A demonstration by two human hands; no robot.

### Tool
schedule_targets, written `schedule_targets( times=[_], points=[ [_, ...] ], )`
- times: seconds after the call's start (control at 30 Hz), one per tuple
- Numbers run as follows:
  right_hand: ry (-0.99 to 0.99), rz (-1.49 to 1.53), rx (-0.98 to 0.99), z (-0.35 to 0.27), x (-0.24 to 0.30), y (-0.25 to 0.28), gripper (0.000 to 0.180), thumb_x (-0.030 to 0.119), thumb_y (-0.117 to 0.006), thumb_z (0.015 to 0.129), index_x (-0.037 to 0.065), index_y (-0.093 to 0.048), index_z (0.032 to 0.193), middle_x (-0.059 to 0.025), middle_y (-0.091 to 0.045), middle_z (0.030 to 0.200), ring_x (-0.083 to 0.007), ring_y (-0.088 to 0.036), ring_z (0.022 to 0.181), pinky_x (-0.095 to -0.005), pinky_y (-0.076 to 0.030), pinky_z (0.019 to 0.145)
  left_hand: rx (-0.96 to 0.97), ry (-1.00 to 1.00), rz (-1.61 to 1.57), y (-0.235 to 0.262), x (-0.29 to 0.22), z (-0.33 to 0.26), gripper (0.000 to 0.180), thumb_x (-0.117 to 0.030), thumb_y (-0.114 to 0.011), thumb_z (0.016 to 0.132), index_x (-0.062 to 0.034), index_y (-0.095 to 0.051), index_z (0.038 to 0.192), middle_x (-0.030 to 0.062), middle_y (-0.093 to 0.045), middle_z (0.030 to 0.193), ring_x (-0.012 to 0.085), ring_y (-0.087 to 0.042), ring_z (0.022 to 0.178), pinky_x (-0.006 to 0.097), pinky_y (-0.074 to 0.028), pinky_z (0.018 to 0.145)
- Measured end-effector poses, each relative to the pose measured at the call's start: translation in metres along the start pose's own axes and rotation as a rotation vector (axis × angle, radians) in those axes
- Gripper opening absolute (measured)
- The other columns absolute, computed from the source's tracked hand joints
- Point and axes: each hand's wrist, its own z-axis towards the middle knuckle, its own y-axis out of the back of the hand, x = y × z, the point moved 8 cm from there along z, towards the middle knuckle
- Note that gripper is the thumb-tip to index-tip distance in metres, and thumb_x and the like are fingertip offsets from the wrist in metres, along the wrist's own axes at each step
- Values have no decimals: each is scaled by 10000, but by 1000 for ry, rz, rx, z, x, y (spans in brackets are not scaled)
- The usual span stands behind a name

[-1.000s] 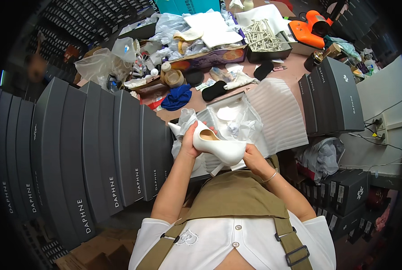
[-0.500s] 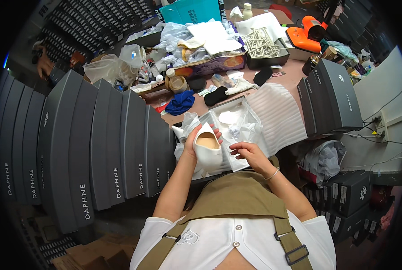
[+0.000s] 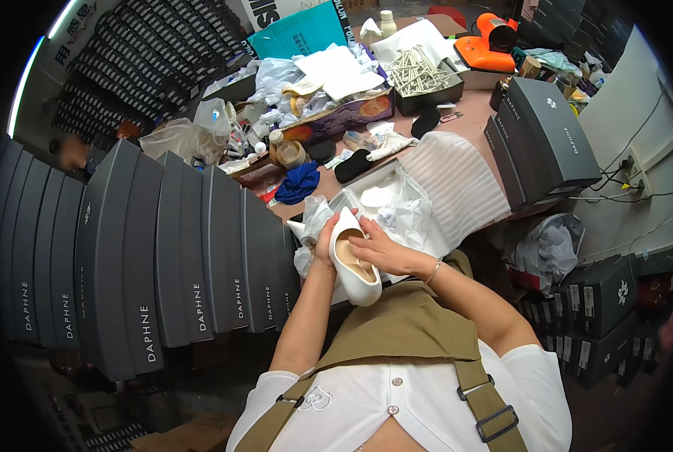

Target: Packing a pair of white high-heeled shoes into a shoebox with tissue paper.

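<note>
A white pointed-toe shoe [image 3: 362,291] with a beige insole is held in front of my body, its toe pointing away from me. My left hand [image 3: 324,247] is closed around its left side. Stretched fingers of my right hand [image 3: 382,250] reach over the shoe's right edge and rest at its opening, against the insole. Just beyond lies an open box [image 3: 368,179] with white tissue paper [image 3: 406,215] in it. To the left of the held shoe, another white pointed tip [image 3: 296,226] shows beside crumpled wrapping.
Tall dark grey shoeboxes [image 3: 178,248] stand in a row at left; more boxes [image 3: 551,143] stack at right. White padded sheeting [image 3: 457,184] lies beside the open box. Behind are a blue cloth [image 3: 297,183], black pads [image 3: 353,166], a box of white sticks [image 3: 427,98] and an orange device [image 3: 487,53].
My right hand has moved left from beside the shoe onto its opening. The shoe has tilted, its heel shifting toward me and to the right. The whole view has turned slightly.
</note>
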Motion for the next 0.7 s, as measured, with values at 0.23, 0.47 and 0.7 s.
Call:
schedule_targets(
  times=[0.23,0.47,0.7],
  points=[
    [-175,-475,-47,24,-27,-20,493,365,-418,910,-38,-594,1131,-249,-6,1565,-468,-42,1431,-722,-134,1035,-299,-88,247,9,17,-11,479,-411,-407,990,-59,-482,1306,139,-597,1205,260,-591,1092,383,-473,956],
    [-69,-411,-15,33,-55,-56,407,282,-450,900,-68,-648,963,-224,7,1572,-460,-26,1436,-748,-130,1012,-468,-38,135,38,41,-41,499,-422,-411,985,-61,-454,1327,149,-562,1267,267,-574,1130,398,-448,986],
    [268,-496,4,24,8,-31,356,277,-459,914,-15,-648,988,-202,-52,1572,-455,-40,1434,-674,-165,1067,-316,-148,231,-5,15,-48,536,-439,-370,992,-79,-399,1387,139,-510,1342,266,-512,1225,399,-406,1040]
  ],
)
